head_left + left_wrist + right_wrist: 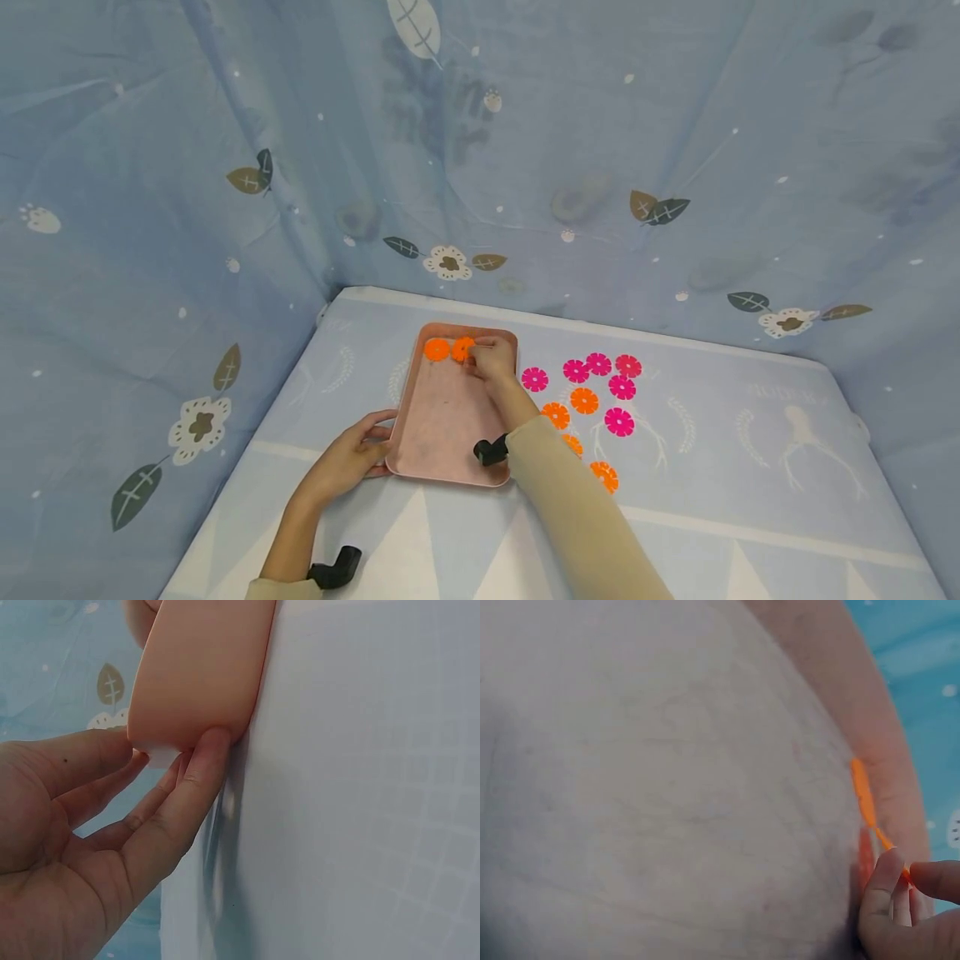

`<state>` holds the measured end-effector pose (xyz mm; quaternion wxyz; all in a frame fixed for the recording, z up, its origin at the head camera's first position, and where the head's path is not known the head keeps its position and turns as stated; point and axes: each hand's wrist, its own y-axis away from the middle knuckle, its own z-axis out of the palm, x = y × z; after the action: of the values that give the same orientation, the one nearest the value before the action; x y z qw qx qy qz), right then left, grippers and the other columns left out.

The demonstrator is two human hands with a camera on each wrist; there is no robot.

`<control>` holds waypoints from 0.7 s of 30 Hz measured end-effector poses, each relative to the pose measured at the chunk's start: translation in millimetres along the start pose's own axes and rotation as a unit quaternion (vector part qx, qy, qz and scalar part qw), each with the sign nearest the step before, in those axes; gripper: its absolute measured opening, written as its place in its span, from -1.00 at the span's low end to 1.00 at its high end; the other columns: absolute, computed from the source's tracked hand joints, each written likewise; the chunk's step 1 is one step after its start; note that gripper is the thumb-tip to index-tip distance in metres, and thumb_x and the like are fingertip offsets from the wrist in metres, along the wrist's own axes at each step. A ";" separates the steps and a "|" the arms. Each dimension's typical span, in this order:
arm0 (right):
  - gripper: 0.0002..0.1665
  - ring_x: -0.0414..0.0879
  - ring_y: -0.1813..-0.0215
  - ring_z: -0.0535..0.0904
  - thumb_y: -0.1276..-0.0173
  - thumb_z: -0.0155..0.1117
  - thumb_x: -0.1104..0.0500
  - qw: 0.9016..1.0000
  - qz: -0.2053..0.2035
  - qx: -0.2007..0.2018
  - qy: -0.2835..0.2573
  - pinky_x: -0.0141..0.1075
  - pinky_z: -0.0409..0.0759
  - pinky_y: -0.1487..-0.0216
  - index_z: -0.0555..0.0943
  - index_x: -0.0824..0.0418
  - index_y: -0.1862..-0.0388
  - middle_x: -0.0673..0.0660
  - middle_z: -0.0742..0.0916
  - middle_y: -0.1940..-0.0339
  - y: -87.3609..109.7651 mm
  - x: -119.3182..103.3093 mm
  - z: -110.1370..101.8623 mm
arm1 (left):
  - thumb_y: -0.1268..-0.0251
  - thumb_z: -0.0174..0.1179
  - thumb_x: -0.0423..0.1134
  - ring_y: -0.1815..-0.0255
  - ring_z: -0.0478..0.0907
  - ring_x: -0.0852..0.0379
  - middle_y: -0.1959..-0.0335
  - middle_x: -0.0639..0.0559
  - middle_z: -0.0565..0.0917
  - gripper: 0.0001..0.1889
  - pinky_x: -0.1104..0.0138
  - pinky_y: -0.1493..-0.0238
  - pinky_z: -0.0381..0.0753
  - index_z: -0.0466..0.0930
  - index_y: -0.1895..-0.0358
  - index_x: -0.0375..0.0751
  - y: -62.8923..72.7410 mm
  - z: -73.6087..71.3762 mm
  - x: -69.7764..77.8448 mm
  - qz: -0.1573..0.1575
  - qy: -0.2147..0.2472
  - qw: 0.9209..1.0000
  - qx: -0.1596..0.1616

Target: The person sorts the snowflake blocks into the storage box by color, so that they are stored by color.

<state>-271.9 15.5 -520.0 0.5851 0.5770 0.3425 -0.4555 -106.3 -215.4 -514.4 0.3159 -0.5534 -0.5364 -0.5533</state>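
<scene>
A shallow pink tray [450, 425] lies on the cloth-covered table. At its left side near the front corner is my left hand [355, 454]; the left wrist view shows the fingers of that hand [135, 802] gripping the tray's end wall [199, 682] between rim and base. Inside the tray at the far end rests an orange notched disc [437, 349]. Just right of it, my right hand [491, 360] pinches a second orange notched disc [462, 348] by its edge. In the right wrist view this disc [886, 838] appears edge-on between thumb and fingertips.
Right of the tray, several pink notched discs [619, 422] and several orange ones [584, 401] are scattered on the table [720, 467]. The right sleeve [577, 508] partly covers the nearest orange discs. Blue patterned curtains [525, 167] enclose the table's back and sides.
</scene>
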 end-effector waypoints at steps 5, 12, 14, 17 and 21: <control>-0.72 -0.04 0.46 0.65 -0.41 0.22 0.40 0.999 0.000 0.005 0.033 -0.23 0.75 0.29 0.55 0.45 -0.07 0.27 0.61 0.04 1.6 0.9 3.1 | -0.50 0.05 -0.45 0.03 0.65 -0.17 -0.16 -0.39 0.46 -0.48 0.18 0.14 0.74 0.25 -0.47 -0.29 -0.1 -1.5 0.2 0.003 0.002 1.000 -0.006; -0.64 0.13 0.30 0.72 -0.36 0.19 0.41 0.990 -0.054 0.004 0.129 -0.19 0.75 0.26 0.59 0.48 -0.13 0.29 0.66 0.01 8.0 -8.5 -1.0 | -0.50 0.06 -0.44 0.02 0.64 -0.17 -0.16 -0.39 0.46 -0.48 0.18 0.14 0.74 0.26 -0.47 -0.28 0.6 -0.6 2.8 -0.001 0.004 1.000 -0.006; -0.62 0.20 0.27 0.71 -0.36 0.19 0.41 0.986 -0.074 0.001 0.153 -0.19 0.75 0.27 0.58 0.49 -0.15 0.30 0.69 0.08 9.5 -11.0 -2.5 | -0.50 0.06 -0.43 0.02 0.64 -0.17 -0.17 -0.39 0.46 -0.47 0.18 0.14 0.74 0.26 -0.48 -0.27 0.7 -0.5 3.4 -0.003 0.003 1.000 -0.005; -0.60 0.27 0.24 0.71 -0.36 0.19 0.42 0.983 -0.091 -0.006 0.160 -0.11 0.75 0.24 0.57 0.49 -0.18 0.29 0.71 0.16 11.7 -14.4 -4.6 | -0.50 0.06 -0.42 0.02 0.64 -0.18 -0.18 -0.39 0.46 -0.47 0.19 0.13 0.74 0.26 -0.48 -0.27 1.2 -0.9 3.8 -0.006 0.003 1.000 -0.005; -0.58 0.23 0.17 0.69 -0.40 0.19 0.36 0.980 -0.100 -0.034 0.171 -0.06 0.74 0.15 0.56 0.44 -0.22 0.24 0.71 0.15 20.2 -24.3 -11.0 | -0.49 0.07 -0.43 0.02 0.64 -0.17 -0.18 -0.38 0.47 -0.47 0.19 0.14 0.74 0.27 -0.47 -0.26 1.5 -0.4 2.6 -0.008 0.002 1.000 0.000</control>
<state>-260.3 28.1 -491.2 0.4889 0.5888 0.5086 -0.3945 -105.4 -215.4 -511.6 0.3131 -0.5479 -0.5402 -0.5567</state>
